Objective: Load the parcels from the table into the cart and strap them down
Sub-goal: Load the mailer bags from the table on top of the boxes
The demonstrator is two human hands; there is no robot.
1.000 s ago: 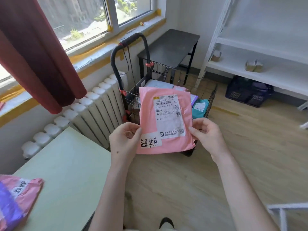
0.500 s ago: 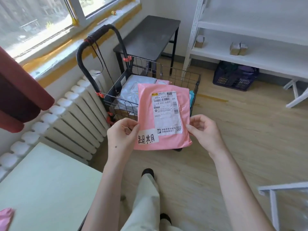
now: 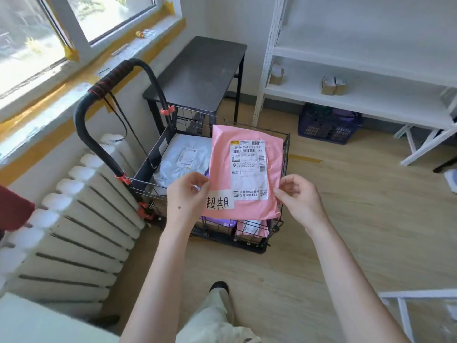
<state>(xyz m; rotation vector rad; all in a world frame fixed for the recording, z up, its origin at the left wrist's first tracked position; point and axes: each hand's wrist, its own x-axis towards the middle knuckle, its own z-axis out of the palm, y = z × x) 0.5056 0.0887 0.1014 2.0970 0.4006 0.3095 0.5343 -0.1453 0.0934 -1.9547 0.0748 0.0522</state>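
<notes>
Pink parcel (image 3: 244,174) was held upright above the cart (image 3: 286,154), not yet inside. The left hand (image 3: 184,194) pinched its lower left edge and the right hand (image 3: 300,196) pinched its lower right edge, thumbs in front. It was a flat plastic mailer with a smooth, slightly glossy skin. It looked light and floppy, likely soft goods inside, so it should bend if gripped by one corner. The film could slip, so side edges or a flat palm underneath seemed the safer hold. A matte white paper label (image 3: 248,169) covered the front. The cart was a black wire basket with a rigid grid, already holding a crinkled white parcel (image 3: 183,157), and others sat low at the front, too hidden to tell. A thin black strap (image 3: 118,112) hung from the padded handle, unused. A pale counter (image 3: 37,323) corner showed at lower left.
</notes>
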